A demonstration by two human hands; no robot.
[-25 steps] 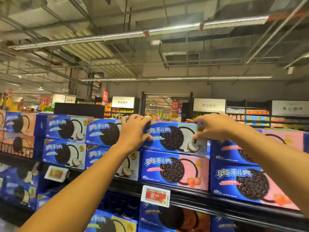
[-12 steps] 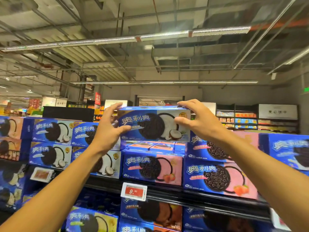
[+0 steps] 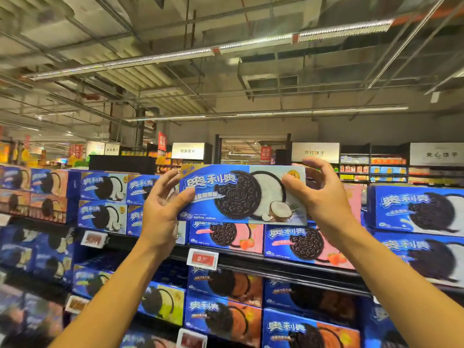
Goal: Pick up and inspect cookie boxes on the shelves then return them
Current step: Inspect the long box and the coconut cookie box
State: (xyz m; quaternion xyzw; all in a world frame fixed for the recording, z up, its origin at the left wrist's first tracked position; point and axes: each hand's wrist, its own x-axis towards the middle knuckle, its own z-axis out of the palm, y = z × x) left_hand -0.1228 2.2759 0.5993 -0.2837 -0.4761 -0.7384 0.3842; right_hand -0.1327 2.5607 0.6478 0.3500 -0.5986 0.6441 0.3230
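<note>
Both hands are up holding a coconut Oreo box [image 3: 242, 194] in the air, front face toward the camera. The left hand [image 3: 160, 209] grips its left end — thumb on the front, fingers curled behind. The right hand [image 3: 321, 197] pinches the right end the same way. Just below the fingers sit the strawberry boxes [image 3: 296, 243] on the shelf [image 3: 288, 268] — red price tag [image 3: 203, 258] underneath.

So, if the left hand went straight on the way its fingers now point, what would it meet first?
Probably nothing more than the coconut cookie box that the left hand already holds by its end. The fingers point up and slightly right, behind that box; beyond it the way looks free, though depth is unclear.
</note>
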